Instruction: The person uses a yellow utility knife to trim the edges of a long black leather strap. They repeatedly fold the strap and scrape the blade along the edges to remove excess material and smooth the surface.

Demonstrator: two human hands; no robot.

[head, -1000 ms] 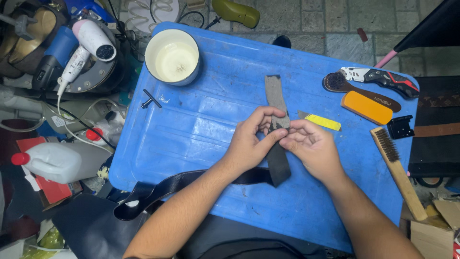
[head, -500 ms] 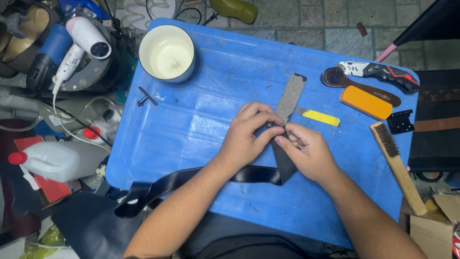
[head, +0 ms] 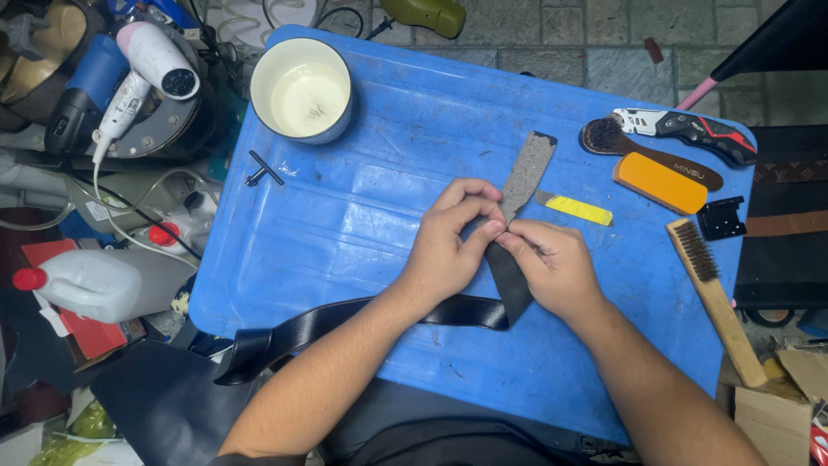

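Both the left hand (head: 448, 250) and right hand (head: 552, 263) still pinch the black strap (head: 509, 276) on the blue bench (head: 362, 216); its grey end (head: 528, 173) has tilted further right.

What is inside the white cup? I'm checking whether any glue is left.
The white cup holds a pale, yellowish liquid or paste covering its bottom, with a small dark mark near the middle. What it is, how deep it is, and anything beneath it cannot be seen.

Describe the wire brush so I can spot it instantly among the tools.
Go to the right edge of the blue table, right of the right hand. The wire brush lies there lengthwise, dark bristles at its far end. Unlike the orange block above it, it has a long pale wooden handle.
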